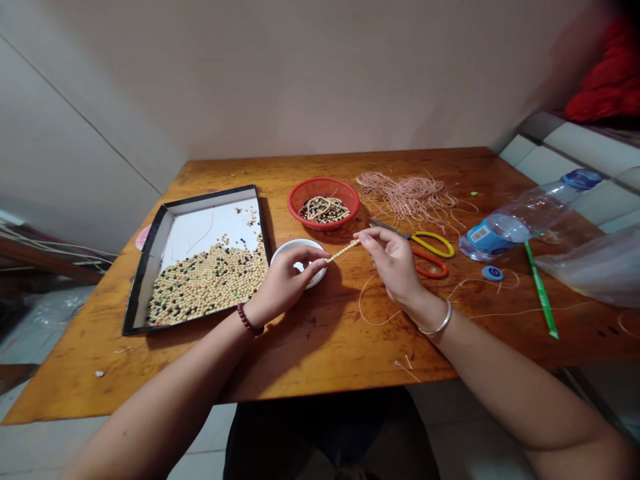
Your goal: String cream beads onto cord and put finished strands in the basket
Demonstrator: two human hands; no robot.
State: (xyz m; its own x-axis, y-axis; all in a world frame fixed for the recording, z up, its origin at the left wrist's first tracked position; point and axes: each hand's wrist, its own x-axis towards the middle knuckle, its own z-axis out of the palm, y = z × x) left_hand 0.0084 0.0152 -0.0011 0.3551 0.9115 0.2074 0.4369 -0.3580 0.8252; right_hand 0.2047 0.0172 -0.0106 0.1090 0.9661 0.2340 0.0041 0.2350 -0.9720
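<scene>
A short string of pale yellow beads [343, 251] is stretched between my two hands above the table. My left hand [295, 272] pinches its left end, in front of a white bowl [285, 248] that it partly covers. The other end sits between the thumb and fingers of my right hand [387, 257]. Thin pink cord [361, 308] loops on the wood below my right hand. To the left lies a black-edged tray [143, 280] with many loose beads [207, 280], mostly cream with some dark and green ones.
Behind my hands stands a red basket [295, 208] holding beaded strings. A pink cord heap [407, 197] lies beside it. Scissors [434, 244] with yellow and orange handles rest near my right hand. Farther right are a plastic bottle [505, 227], a blue cap [493, 273] and a green strip [540, 290].
</scene>
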